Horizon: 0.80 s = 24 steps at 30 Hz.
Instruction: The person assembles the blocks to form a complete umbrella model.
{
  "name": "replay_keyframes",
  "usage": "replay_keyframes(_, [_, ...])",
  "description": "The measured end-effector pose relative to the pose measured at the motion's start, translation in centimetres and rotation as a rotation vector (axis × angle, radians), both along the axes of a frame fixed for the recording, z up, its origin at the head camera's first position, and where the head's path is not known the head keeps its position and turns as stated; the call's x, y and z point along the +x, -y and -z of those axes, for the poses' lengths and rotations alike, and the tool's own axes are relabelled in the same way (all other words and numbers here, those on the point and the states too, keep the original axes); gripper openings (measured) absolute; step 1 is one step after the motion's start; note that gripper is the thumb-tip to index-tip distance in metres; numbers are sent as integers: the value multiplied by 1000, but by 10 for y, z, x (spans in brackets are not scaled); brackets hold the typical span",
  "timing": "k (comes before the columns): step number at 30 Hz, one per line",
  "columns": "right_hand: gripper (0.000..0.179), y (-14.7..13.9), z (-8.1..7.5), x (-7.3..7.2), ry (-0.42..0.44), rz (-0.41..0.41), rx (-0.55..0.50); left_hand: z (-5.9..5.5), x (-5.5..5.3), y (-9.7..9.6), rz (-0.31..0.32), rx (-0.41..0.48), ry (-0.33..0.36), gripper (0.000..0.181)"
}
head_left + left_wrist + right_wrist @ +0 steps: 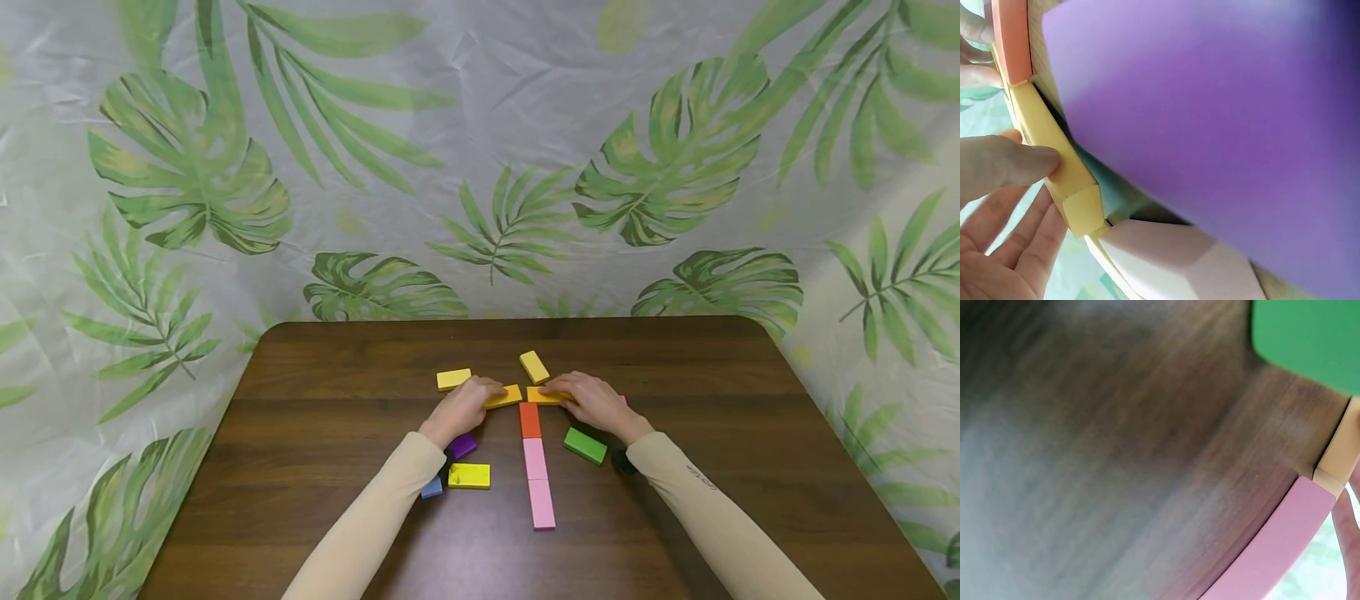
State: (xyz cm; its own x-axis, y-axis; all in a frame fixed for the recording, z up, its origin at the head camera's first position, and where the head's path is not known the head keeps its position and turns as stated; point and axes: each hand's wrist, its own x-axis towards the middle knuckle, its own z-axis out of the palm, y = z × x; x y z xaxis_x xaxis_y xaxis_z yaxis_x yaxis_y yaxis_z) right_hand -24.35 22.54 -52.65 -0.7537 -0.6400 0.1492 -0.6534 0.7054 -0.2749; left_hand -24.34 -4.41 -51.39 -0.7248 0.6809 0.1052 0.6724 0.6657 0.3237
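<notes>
My left hand (463,407) pinches an orange block (504,397), its thumb (1029,164) on the near side and its fingers on the far side. Across a small gap, my right hand (598,402) grips a second orange block (538,396) from above; only a sliver of that hand shows in the right wrist view. Just below the gap is a red block (530,421), upper end of a straight column with two pink blocks (535,460) beneath it. The two orange blocks lie crosswise near the column's top, one on each side.
Pale yellow blocks (453,379) lie beyond the hands. Near the left wrist are purple (462,446), bright yellow (469,477) and blue (432,487) blocks. A green block (585,446) lies right of the column, and another pink block (1272,544) is partly hidden by the right hand.
</notes>
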Motion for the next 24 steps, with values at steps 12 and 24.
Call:
replay_keyframes(12, [37,1,0,1,10,7,5,0,-7,-3,29,-53,26,48])
replay_keyframes(24, [36,0,-1,0,-14,-1,3,-5,0,-8,23,-83,23,42])
